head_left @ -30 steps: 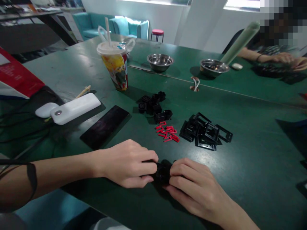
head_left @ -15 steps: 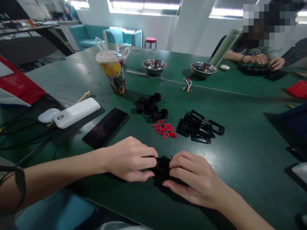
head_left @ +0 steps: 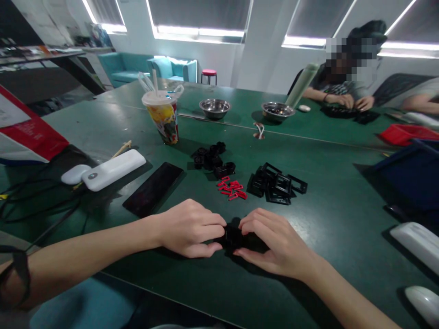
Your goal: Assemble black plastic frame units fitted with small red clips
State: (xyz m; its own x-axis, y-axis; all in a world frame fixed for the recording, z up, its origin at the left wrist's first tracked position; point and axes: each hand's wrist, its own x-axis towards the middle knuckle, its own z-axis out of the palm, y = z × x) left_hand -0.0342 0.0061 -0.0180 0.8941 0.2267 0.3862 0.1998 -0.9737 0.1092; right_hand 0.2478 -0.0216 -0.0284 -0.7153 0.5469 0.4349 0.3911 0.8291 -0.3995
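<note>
At the lower centre of the frame, the left hand (head_left: 195,228) and the right hand (head_left: 274,240) face each other with a small black plastic part (head_left: 232,236) between them. Both are closed on it, the left pinching its left side, the right gripping its right side with fingertips and thumb; the part's finer shape is too dark to tell. It sits low over the green table (head_left: 343,228); whether it touches the surface cannot be told.

Just above the hands, near the middle of the frame, lies a loose scatter of red plastic clips (head_left: 233,189). Right of them is an overlapping heap of black rectangular frames (head_left: 276,183), and above them a cluster of black plastic blocks (head_left: 213,160).

Left of centre, a dark smartphone (head_left: 154,188) lies flat at a slant, near the left hand. Beyond it is a white oblong device (head_left: 115,170). A lidded drink cup (head_left: 163,119) with a straw stands at the upper left of centre.

Along the upper middle are two metal bowls (head_left: 215,108). At the upper right, another person's hands (head_left: 343,101) are over black items.
</note>
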